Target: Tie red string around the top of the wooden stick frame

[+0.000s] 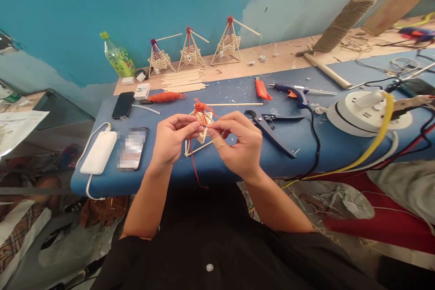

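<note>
A small frame of thin wooden sticks [200, 147] stands on the blue table, its top bound with red-orange cord [200, 107]. One long stick [234, 104] reaches right from its top. My left hand [172, 139] is closed, thumb and forefinger pinching red cord in front of the frame. A loose end of this cord [194, 167] hangs down over the table edge. My right hand [238, 141] is also pinched closed at the same spot; whatever lies between its fingertips is too small to make out. Both hands partly cover the frame.
Three similar stick frames [228, 45] stand by the wall beside loose sticks [183, 81]. Pliers-like cutters [272, 133], a glue gun [294, 92] and a white power strip [353, 115] lie right. Left are a phone [133, 148], a white power bank [98, 153] and a bottle [118, 59].
</note>
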The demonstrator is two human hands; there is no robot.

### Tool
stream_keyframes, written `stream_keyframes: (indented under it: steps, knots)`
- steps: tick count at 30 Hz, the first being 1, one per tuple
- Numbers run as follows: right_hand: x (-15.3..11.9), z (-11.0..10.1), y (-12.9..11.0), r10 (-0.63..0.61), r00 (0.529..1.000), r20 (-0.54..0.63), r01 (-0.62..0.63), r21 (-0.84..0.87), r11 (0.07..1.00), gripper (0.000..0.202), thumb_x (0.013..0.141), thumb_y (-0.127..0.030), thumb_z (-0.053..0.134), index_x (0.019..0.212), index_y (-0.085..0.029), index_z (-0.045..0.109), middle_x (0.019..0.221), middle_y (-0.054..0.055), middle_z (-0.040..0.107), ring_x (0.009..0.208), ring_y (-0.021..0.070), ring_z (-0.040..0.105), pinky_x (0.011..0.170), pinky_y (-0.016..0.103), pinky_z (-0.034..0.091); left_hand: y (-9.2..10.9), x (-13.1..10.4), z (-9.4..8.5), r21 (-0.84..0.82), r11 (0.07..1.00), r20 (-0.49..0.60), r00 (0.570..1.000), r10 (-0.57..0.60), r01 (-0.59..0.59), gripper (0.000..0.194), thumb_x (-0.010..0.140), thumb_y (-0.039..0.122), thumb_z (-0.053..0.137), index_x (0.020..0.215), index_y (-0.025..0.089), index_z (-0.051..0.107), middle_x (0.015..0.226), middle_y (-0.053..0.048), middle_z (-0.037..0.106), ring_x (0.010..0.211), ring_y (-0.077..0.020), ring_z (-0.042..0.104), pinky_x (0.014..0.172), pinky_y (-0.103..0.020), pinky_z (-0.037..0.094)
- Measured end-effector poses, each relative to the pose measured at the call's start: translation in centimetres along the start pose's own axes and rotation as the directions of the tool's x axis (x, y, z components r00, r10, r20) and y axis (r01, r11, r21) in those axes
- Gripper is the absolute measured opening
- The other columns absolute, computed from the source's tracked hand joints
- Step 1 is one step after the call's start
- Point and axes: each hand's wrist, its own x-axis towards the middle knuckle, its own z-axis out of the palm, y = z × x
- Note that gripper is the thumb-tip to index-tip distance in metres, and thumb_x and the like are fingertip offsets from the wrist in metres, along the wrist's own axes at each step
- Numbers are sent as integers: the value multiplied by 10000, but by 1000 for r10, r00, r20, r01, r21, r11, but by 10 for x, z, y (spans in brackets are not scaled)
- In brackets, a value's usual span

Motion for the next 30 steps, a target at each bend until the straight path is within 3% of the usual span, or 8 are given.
stream_keyframes:
  steps: [3,10,18,23,30]
  knots:
    - [-6,6,4,-57,998,34,57,-6,998,84,972,-154,766,963,-217,821,873,22,759,745,140,692,609,285,572,0,2,2,-29,1000,3,1000,-4,5,416,524,361,1099,782,172,832,756,-55,819,654,-155,784,623,-226,655]
    - [-3,9,18,-147,985,85,157,-123,980,121,988,-150,729,940,-213,821,893,44,763,789,166,716,709,321,595,-4,12,-3,84,980,27,984,177,-179,343,550,263,1070,793,193,838,823,-56,842,793,-218,834,720,-298,701]
    - [13,3,25,-152,986,62,159,-118,980,144,1006,-132,711,1034,-219,821,927,37,780,767,148,695,624,290,567,0,13,-6,156,944,52,956,287,-292,277,608,201,1034,820,217,856,836,-46,850,802,-215,842,760,-320,728]
    - [29,-11,27,-220,972,80,229,-125,965,252,1030,-109,634,1060,-257,835,958,38,734,753,137,646,634,303,560,1,10,-3,246,882,56,914,402,-402,195,683,211,994,817,215,852,833,-48,848,807,-219,844,820,-352,744]
    - [38,-9,30,-293,947,133,314,-181,932,153,1023,-171,714,1047,-273,825,949,23,662,668,103,505,574,286,453,-5,11,-6,363,758,96,831,548,-542,110,791,203,916,888,219,867,874,-45,856,812,-200,840,826,-327,735]
